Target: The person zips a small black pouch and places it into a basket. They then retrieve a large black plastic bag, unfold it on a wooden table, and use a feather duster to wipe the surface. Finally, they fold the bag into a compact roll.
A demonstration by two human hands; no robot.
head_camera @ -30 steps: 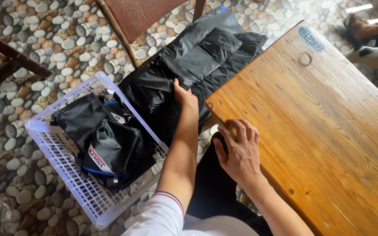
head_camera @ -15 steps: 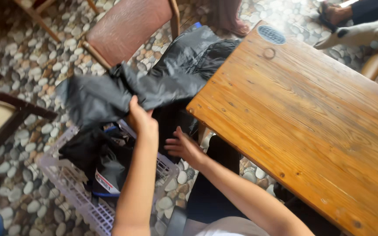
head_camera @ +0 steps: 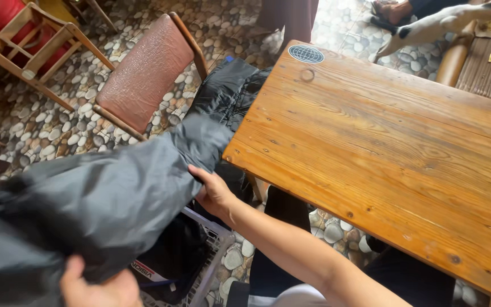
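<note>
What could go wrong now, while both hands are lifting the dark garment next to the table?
1. The dark garment trails toward the wooden table; its far end near the table's corner might snag there.
2. The left hand grips only a lower bunch and the right hand one fold, so the slippery-looking fabric could slide down.
3. Its bulk hides most of the white basket and the items inside.

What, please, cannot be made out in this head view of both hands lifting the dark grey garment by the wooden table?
- White plastic laundry basket: mostly hidden under the dark grey shiny garment.
- Left hand: cut off by the bottom edge; fingers tucked beneath the cloth.
- Right hand: fingertips buried in a fold.
- Garment's type: bunched, cannot tell.
</note>
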